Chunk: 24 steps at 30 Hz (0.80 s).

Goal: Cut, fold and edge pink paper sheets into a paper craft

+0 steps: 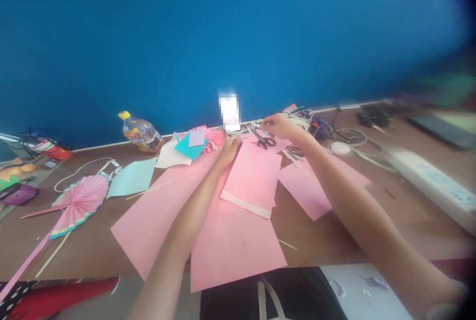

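My left hand (232, 145) reaches to the foot of a bright phone screen (229, 111) by the wall, its fingers curled close together near a small pale piece. What those fingers grip, if anything, is too small to make out. Over the back of the table, my right hand (275, 123) has thumb and fingers brought together in a pinch; any thing in it cannot be made out. Just below it lie dark-handled scissors (266, 142) on pink paper. Between my forearms rests a folded pink sheet (253, 176) with a pale strip along its near edge, on larger pink sheets (238, 250).
At left are a pleated pink paper fan (84, 198), a light-blue sheet (133, 179) and a plastic bottle with yellow cap (139, 133). Teal paper (189, 147) lies nearby. A white power strip (433, 181) runs along the right, beside cables and paper scraps. A blue wall (238, 37) stands behind.
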Tool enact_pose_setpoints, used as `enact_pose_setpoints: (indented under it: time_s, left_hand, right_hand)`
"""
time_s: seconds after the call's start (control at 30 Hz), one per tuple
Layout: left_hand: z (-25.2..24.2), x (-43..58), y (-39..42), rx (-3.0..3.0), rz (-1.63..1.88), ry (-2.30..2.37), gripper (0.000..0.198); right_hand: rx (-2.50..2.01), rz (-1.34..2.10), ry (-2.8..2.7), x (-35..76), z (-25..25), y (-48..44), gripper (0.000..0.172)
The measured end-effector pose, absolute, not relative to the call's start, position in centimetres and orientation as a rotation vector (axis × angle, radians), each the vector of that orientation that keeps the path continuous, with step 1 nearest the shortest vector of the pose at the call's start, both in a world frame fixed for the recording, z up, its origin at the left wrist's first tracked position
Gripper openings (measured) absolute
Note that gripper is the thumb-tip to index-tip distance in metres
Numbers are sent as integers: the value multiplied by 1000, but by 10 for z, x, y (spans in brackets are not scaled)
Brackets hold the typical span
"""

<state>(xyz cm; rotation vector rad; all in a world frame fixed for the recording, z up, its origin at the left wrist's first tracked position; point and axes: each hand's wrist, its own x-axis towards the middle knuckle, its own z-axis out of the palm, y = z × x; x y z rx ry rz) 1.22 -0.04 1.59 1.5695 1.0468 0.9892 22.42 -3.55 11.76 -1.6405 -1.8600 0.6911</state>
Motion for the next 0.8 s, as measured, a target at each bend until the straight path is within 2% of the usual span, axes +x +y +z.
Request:
enact_pose_setpoints:
  time_s: [0.17, 0.37, 0.63, 0.8]
  left_hand:
    - [20, 11, -2, 1317, 813, 840, 42]
    - [13, 12, -2, 1581, 817, 831, 40]
    - [13, 19, 1, 1674, 1169, 983, 24]
    - [17, 17, -5, 1624, 1292, 1071, 21]
  right_hand:
    - [-1663, 687, -1823, 226, 117, -35, 24]
    - [-1660, 613, -1859, 226, 113, -29, 22]
    - [-1585, 622, -1817, 219, 135, -48, 27]
    - [-1479, 859, -1845, 210, 156, -66, 32]
